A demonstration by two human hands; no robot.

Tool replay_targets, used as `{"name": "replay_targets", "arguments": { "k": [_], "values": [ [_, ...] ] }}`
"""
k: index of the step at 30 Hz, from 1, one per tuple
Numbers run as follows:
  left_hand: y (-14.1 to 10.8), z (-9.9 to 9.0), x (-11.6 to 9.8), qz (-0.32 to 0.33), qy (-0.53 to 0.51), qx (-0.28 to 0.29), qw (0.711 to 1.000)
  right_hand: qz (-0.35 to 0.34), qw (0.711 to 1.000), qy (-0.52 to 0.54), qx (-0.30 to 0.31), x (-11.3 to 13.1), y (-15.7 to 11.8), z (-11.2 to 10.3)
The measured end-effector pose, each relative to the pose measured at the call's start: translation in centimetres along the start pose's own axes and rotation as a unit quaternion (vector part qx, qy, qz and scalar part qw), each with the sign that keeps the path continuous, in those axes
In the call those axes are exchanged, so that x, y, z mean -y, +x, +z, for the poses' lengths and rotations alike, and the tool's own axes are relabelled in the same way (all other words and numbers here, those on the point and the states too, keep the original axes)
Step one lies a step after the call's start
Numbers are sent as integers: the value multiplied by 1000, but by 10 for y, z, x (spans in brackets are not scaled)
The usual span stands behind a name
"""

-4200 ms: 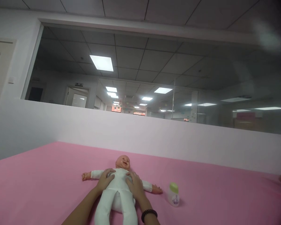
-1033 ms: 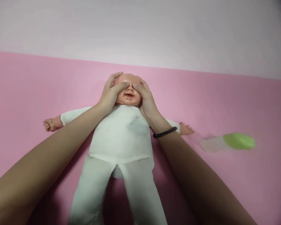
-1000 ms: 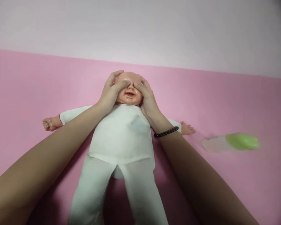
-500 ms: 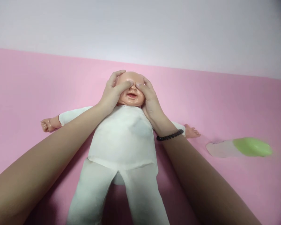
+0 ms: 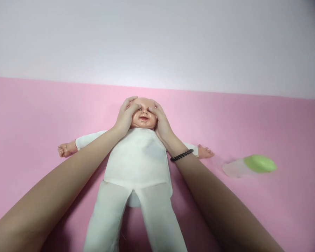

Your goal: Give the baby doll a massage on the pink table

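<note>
A baby doll point(image 5: 136, 157) in white top and trousers lies face up, arms spread out to both sides. My left hand point(image 5: 126, 117) cups one side of its head, with the fingers curved round it and the thumb lying by one eye. On the other side of the head, my right hand point(image 5: 160, 120) does the same, thumb beside the other eye. Between the thumbs, the nose and open mouth are visible. The back of the head is hidden. A black coiled band point(image 5: 182, 155) circles my right wrist.
The doll rests on a pink surface point(image 5: 36, 119), with a pale wall point(image 5: 152, 42) behind. Off to the right lies a bottle point(image 5: 259, 164) with a green cap and a pale body, partly blurred. It is near the doll's outstretched hand point(image 5: 205, 152).
My thumbs have slid apart, away from the bridge of the nose, and more of the doll's eyes shows. The whole scene sits lower and looks smaller as the camera has shifted.
</note>
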State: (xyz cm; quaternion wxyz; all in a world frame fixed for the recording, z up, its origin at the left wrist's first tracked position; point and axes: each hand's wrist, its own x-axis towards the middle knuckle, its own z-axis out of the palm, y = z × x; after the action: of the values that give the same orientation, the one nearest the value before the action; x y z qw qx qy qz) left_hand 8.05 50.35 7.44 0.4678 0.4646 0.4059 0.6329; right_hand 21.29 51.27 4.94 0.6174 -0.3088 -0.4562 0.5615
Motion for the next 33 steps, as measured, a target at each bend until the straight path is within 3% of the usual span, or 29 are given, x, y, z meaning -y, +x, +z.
{"name": "replay_targets", "arguments": {
  "k": [7,23,33],
  "values": [
    [4,-5,5,9,-2,-1,1000,39,997,54,-43,11,-4,10],
    [-3,-5,-2,-4,-3,0,1000,50,997,50,-35,14,-9,13],
    [12,-10,17,-13,-54,4,998,67,992,93,-57,12,-5,14]
  ]
}}
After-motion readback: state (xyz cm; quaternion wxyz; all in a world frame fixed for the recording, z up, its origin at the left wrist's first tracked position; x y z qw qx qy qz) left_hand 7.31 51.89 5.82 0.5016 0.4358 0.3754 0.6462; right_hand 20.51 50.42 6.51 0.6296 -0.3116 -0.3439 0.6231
